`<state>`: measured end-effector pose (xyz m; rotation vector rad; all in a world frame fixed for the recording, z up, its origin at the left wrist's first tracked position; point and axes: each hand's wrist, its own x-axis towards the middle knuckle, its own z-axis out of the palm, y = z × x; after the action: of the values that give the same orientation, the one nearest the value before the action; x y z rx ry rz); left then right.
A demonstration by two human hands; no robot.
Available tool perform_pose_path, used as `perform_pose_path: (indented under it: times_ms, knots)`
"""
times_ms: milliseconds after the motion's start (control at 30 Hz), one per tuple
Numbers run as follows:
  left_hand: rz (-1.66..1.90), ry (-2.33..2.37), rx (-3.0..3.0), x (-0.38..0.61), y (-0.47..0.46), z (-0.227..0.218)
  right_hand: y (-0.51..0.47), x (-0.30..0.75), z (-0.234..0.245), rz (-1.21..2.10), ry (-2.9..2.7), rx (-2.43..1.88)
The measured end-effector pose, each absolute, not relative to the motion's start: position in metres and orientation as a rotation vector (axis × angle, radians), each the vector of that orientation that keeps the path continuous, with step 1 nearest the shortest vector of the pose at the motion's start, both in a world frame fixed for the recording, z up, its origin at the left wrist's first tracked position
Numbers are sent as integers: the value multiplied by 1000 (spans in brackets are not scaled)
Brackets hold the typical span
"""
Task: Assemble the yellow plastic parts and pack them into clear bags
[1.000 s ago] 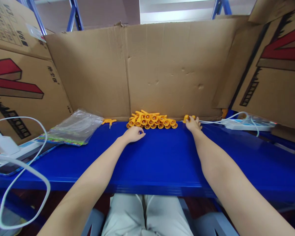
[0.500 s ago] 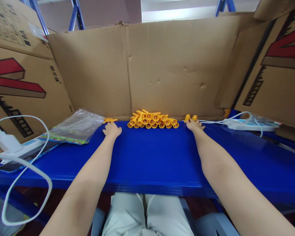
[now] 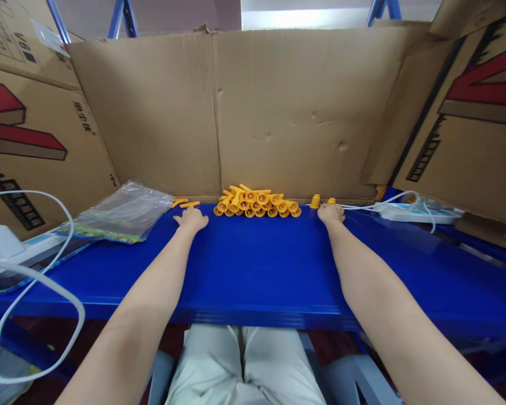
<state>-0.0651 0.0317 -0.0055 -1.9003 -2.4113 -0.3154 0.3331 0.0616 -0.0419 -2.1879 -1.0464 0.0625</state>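
Observation:
A pile of several small orange plastic pieces (image 3: pixel 256 202) lies at the far edge of the blue table (image 3: pixel 257 264), against a cardboard wall. My left hand (image 3: pixel 190 218) rests on the table with fingers apart, reaching toward loose orange pieces (image 3: pixel 185 202) left of the pile. My right hand (image 3: pixel 331 212) lies to the right of the pile, its curled fingers touching two upright orange pieces (image 3: pixel 322 200). Neither hand lifts anything.
A clear plastic bag (image 3: pixel 124 212) lies at the left. A white charger with a looping cable (image 3: pixel 29 281) and a phone sit at the far left edge. A white power strip (image 3: pixel 409 211) with cables is at the right. Cardboard boxes (image 3: pixel 295 107) wall in the table.
My left hand has moved left from the front of the pile to the loose orange pieces beside the bag. My right hand has stayed by the two pieces on the right.

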Motion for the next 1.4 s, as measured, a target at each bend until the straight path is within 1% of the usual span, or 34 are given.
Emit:
perform_pose_path:
  times_ms: [167,333,500,600,733,833,967,1133,1300,1400]
  knots:
    - [-336,-2312,-1960,-51,22,6,57,331,-40,80,-1048,-2202]
    - [-457,-2263,-2095,-42,16,14,57,331,-39,93,-1055,-2206]
    - [-521,-2240,-1972,-49,20,10,63,335,-42,94,-1116,-2231]
    - [-440,-2286,-1928,-58,28,0,65,336,-44,96,-1140,-2248]
    - [-253,-2407,-2074,-67,39,-15,66,335,-45,64,-1142,-2313]
    - [-217,-2434,-2103,-69,42,-19,65,332,-45,52,-1164,-2367]
    - [-162,-2467,-2097,-67,40,-17,63,329,-43,58,-1198,-2405]
    - [-115,-2402,-2100,-64,38,-11,55,333,-37,92,-1267,-2436]
    - [-31,-2312,-2135,-57,32,-1,38,340,-42,126,-1318,-2392]
    - [-45,-2273,-2212,-50,23,7,29,343,-47,103,-1323,-2343]
